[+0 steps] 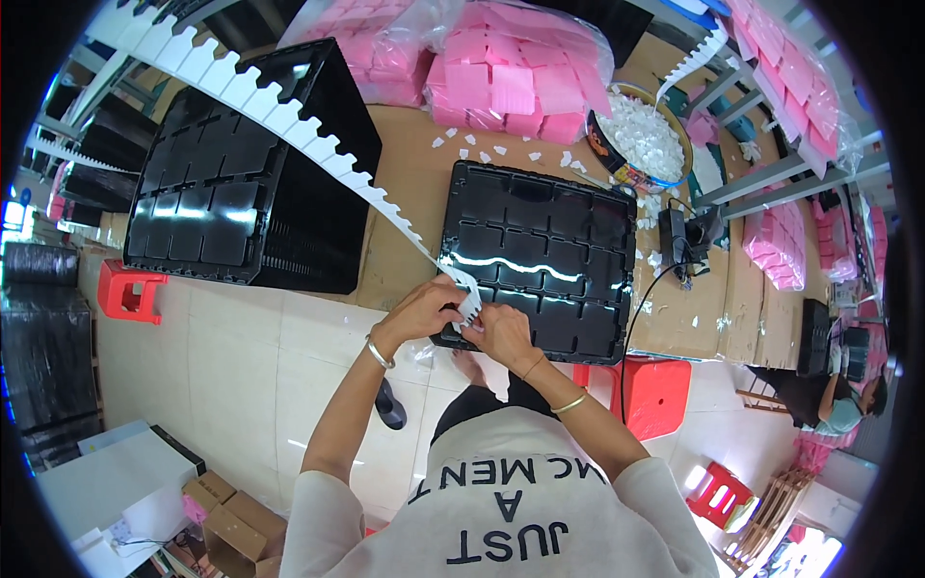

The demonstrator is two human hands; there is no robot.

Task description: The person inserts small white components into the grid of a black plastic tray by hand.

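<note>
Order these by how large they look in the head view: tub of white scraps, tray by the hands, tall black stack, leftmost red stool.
1. Tall black stack
2. Tray
3. Tub
4. Leftmost red stool

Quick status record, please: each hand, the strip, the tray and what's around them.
Left hand: gripping the strip near its end
Right hand: at the same end, fingers on the strip
Strip: white, notched, running up and left from the hands
Tray: black, flat on the bench, under the strip's end
Left of tray: black tray stack
Beyond tray: pink bundles; tub of white scraps
Loose scraps: on the bench, around the tub
</note>
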